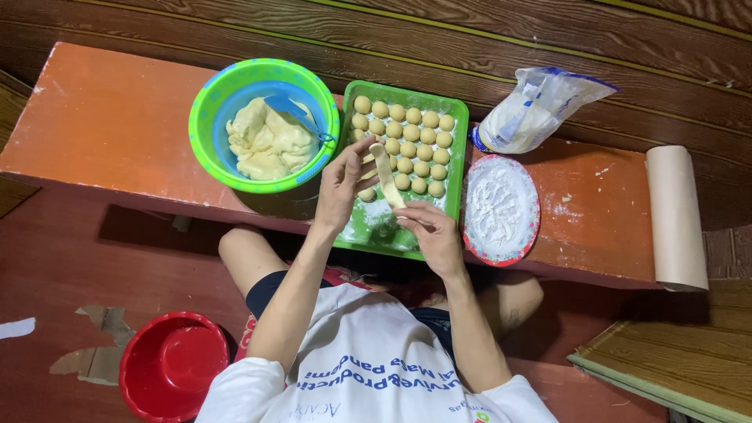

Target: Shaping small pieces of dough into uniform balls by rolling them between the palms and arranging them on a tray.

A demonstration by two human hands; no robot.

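head view: both hands work over the rectangular green plastic tray (458,141), which sits on a long orange-painted wooden bench (110,125). the left hand (342,184) pinches the upper end of a pale, stretched strip of dough (386,176) between thumb and fingers, just above the tray's near half. the right hand (433,233) grips the strip's lower end, fingers curled closed around it, at the tray's near edge. the strip runs tilted between the two hands, off the tray floor.

rows of small round tan dough balls (411,133) fill the far part of the tray; its near part is dusted white. just left of the tray stands a round green and blue plastic bowl (205,117) holding a lump of soft yellow dough (266,145) and a blue scraper (294,110). just right of the tray lies a red-rimmed plate of white flour (500,207), and beyond that plate a clear plastic bag of flour (536,110). well right of the tray lies a roll of brown paper (675,215). below and left of the tray, on the floor, sits a red plastic bowl (168,364).
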